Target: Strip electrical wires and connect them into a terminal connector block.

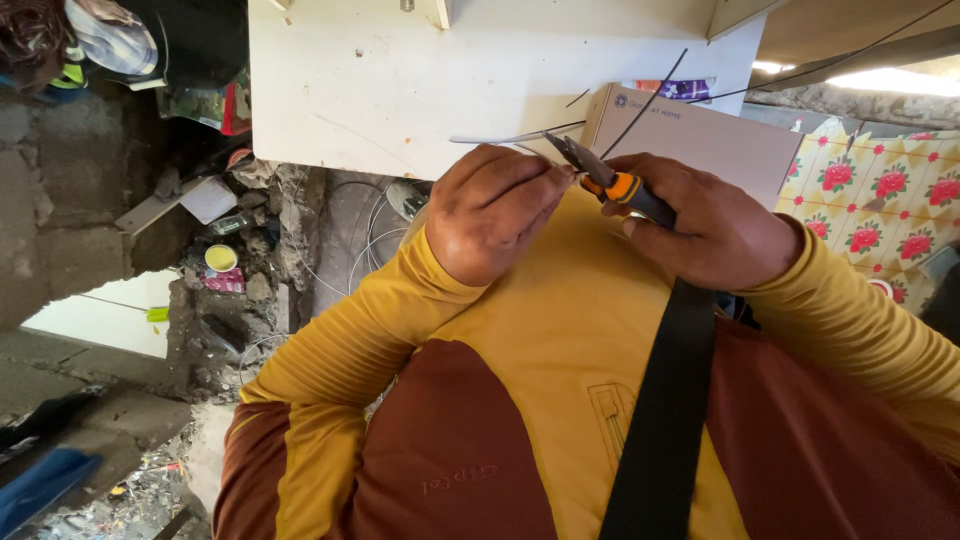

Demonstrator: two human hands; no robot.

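My left hand is closed, pinching a thin grey wire that runs off to the left in front of a white board. My right hand grips pliers with orange and black handles. The plier jaws point up and left and meet the wire right by my left fingertips. Both hands are held close to my chest, over my yellow and brown long-sleeved shirt with a black strap across it.
A white board stands just beyond the hands. A brown cardboard box sits to its right, beside a cloth with red flowers. Thin black wires cross above. Rubble, wire coils and clutter lie at left.
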